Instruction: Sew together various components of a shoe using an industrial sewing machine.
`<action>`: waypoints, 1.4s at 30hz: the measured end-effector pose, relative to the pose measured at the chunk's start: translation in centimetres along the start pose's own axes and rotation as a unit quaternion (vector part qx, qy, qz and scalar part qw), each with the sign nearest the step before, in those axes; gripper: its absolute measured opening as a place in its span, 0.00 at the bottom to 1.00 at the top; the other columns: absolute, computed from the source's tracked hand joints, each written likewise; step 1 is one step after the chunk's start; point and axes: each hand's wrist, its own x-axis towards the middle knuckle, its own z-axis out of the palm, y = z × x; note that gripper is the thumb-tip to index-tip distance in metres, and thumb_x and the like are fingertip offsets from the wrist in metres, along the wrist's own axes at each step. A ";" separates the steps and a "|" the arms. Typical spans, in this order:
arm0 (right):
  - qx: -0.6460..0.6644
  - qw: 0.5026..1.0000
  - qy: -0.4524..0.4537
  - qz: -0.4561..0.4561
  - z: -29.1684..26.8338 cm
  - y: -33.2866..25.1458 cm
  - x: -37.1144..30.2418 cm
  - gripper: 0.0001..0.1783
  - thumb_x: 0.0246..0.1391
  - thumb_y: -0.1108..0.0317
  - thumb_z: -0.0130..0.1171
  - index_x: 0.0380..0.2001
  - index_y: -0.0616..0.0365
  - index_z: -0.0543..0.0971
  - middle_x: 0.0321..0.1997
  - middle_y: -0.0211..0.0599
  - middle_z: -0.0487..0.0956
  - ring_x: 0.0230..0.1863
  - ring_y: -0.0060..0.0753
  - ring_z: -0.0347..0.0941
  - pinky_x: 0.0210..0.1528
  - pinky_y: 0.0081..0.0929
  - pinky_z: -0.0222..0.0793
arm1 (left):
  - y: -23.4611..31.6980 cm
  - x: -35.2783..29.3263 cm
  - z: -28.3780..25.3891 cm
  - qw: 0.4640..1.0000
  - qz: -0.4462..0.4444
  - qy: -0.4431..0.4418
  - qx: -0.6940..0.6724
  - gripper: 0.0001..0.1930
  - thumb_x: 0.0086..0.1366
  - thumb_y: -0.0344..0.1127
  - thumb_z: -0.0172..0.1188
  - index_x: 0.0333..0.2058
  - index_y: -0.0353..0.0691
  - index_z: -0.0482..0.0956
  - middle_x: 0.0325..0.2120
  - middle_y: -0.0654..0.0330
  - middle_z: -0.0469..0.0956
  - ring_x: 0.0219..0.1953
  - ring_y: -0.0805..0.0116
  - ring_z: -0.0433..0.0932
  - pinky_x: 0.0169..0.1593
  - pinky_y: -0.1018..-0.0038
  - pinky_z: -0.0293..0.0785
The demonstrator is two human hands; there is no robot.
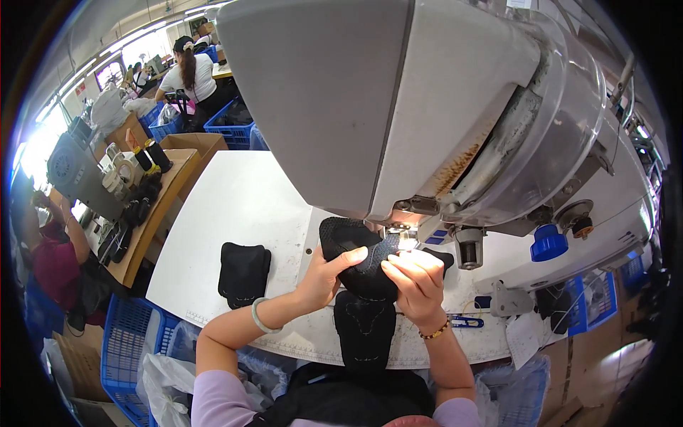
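Observation:
Under the head of a large grey-white sewing machine (398, 92), a black mesh fabric piece (345, 238) is held up by both my hands. My left hand (331, 274) grips its left side, thumb on top and fingers hidden beneath. My right hand (416, 281) is closed at its right edge, fingertips pinched close to the lit needle area (403, 237). Just below, another black fabric piece (364, 334) with a stitched outline lies over the table's front edge. To the left, a small stack of black pieces (244, 274) rests on the white tabletop (206, 213).
Blue thread snips (466, 322) lie right of my right wrist. A blue knob (548, 243) hangs from the machine. Blue baskets (131, 349) with plastic bags stand below the table. Another person (196, 78) sits at the back left; a co-worker's arm (71, 228) shows at far left.

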 end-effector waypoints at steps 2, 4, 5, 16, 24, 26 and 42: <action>0.011 1.000 0.003 0.009 -0.1 0.5 -0.1 0.12 0.40 0.76 0.59 0.33 0.56 0.80 0.38 0.31 0.78 0.40 0.35 0.72 0.45 0.31 0.69 | -0.3 -0.3 0.3 0.994 0.066 -0.007 0.082 0.14 0.58 0.31 0.61 0.43 0.33 0.73 0.38 0.59 0.77 0.39 0.74 0.75 0.43 0.78 0.72; 0.021 1.000 0.006 0.019 -0.4 1.1 -0.3 0.12 0.40 0.75 0.60 0.32 0.56 0.80 0.37 0.31 0.78 0.40 0.36 0.72 0.45 0.32 0.69 | -0.4 -1.0 1.4 0.983 0.112 -0.007 0.142 0.13 0.59 0.30 0.60 0.42 0.32 0.74 0.37 0.60 0.77 0.38 0.74 0.75 0.43 0.78 0.72; 0.048 0.998 0.013 0.030 -0.5 1.5 -0.3 0.11 0.39 0.73 0.61 0.32 0.55 0.80 0.36 0.32 0.78 0.39 0.36 0.73 0.44 0.31 0.69 | -0.4 -1.2 1.9 0.967 0.158 -0.007 0.201 0.12 0.59 0.30 0.60 0.41 0.32 0.74 0.36 0.60 0.77 0.37 0.75 0.74 0.42 0.79 0.72; 0.181 0.978 -0.015 0.107 -1.0 4.0 -0.6 0.09 0.42 0.74 0.63 0.31 0.57 0.80 0.37 0.38 0.81 0.37 0.30 0.75 0.41 0.23 0.69 | -1.3 -1.4 3.6 0.959 0.186 -0.003 0.213 0.08 0.59 0.27 0.60 0.37 0.33 0.74 0.32 0.63 0.77 0.34 0.77 0.73 0.39 0.79 0.71; 0.194 0.970 -0.041 0.139 -0.7 4.6 -2.2 0.12 0.41 0.76 0.63 0.34 0.57 0.80 0.39 0.37 0.81 0.38 0.30 0.76 0.43 0.23 0.68 | -1.3 -1.4 3.9 0.957 0.191 0.015 0.217 0.08 0.59 0.27 0.59 0.37 0.32 0.74 0.32 0.63 0.77 0.33 0.77 0.73 0.38 0.79 0.71; 0.181 0.971 -0.049 0.146 -0.9 4.7 -2.2 0.13 0.41 0.75 0.64 0.35 0.57 0.81 0.39 0.36 0.81 0.38 0.29 0.75 0.43 0.23 0.68 | -0.6 -1.2 4.1 0.953 0.184 0.009 0.239 0.09 0.59 0.27 0.60 0.37 0.31 0.73 0.32 0.62 0.77 0.34 0.76 0.74 0.39 0.78 0.72; 0.103 0.989 -0.035 0.096 -1.0 2.0 -0.7 0.21 0.36 0.85 0.52 0.35 0.57 0.82 0.40 0.36 0.79 0.37 0.36 0.74 0.43 0.27 0.70 | 1.8 1.6 0.5 0.991 0.001 -0.037 0.127 0.11 0.59 0.35 0.61 0.37 0.36 0.75 0.33 0.63 0.76 0.37 0.76 0.73 0.43 0.77 0.68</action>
